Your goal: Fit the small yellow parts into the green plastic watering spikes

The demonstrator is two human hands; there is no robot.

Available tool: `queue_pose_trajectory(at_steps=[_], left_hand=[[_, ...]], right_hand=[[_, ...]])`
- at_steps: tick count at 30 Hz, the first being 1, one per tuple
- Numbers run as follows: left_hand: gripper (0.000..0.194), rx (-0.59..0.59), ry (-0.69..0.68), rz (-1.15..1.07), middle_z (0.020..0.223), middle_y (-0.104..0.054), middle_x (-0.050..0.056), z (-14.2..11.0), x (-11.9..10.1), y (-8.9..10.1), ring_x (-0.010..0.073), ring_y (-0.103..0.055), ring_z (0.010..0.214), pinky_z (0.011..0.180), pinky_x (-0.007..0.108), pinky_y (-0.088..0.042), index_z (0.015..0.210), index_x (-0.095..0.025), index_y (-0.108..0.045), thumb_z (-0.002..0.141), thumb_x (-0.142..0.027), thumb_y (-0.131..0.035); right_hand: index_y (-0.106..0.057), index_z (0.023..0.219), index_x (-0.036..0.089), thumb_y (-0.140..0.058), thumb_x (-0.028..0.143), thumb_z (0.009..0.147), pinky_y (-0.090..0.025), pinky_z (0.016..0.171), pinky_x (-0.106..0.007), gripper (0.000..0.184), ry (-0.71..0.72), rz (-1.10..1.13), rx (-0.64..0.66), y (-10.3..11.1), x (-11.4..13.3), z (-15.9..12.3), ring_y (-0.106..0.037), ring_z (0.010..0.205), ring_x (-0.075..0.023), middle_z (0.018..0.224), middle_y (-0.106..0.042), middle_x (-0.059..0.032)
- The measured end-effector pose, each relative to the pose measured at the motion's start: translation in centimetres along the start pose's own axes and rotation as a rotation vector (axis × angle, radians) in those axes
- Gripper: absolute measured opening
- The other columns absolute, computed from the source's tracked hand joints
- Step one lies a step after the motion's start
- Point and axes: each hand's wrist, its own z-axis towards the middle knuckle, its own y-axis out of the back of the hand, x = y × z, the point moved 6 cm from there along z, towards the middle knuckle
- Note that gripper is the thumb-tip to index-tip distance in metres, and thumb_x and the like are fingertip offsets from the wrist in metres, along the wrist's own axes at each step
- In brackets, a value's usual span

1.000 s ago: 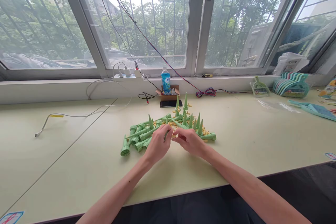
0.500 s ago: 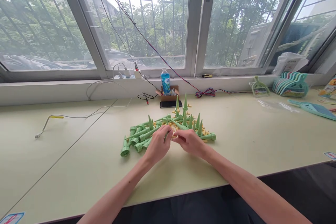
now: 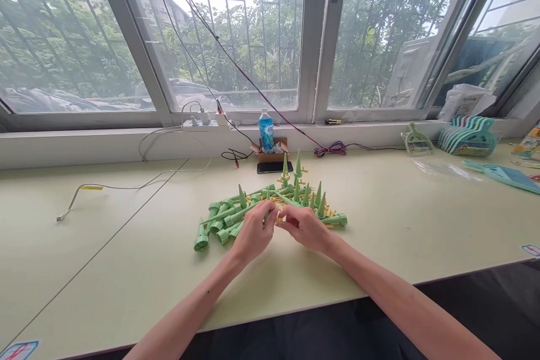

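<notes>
Gently, before the pile (image 3: 228, 216), we should steady the spike (image 3: 266, 217) our left hand (image 3: 254, 227) clasps, right hand (image 3: 307, 227) pinched shut (on what, we can't tell).

Forward passage is blocked by the pile of pale-green, cone-shaped plastic spikes (image 3: 233, 216); room is left on the smooth, pale-yellow surface (image 3: 400, 225) at either side.

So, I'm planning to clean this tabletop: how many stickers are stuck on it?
2: one sticker in the picture's bottom-left corner, another sticker by its right edge. The green cones could hide more.
</notes>
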Motion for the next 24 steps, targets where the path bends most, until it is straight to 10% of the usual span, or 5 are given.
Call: queue_pose_trajectory(at_steps=[24], left_hand=[[0.024,-0.012,0.03,-0.006,0.072,-0.055,0.001,0.04,0.17,0.07,0.0137,-0.049,0.064,0.055,0.024,-0.038,0.074,-0.02,-0.049,0.096,-0.025,-0.041]], right_hand=[[-0.06,0.099,0.019,-0.058,0.03,0.091,-0.037,0.053,-0.023,0.014,-0.028,0.013,0.018,-0.01,0.24,0.02,-0.044,0.048,-0.0116,0.055,-0.054,0.0044]])
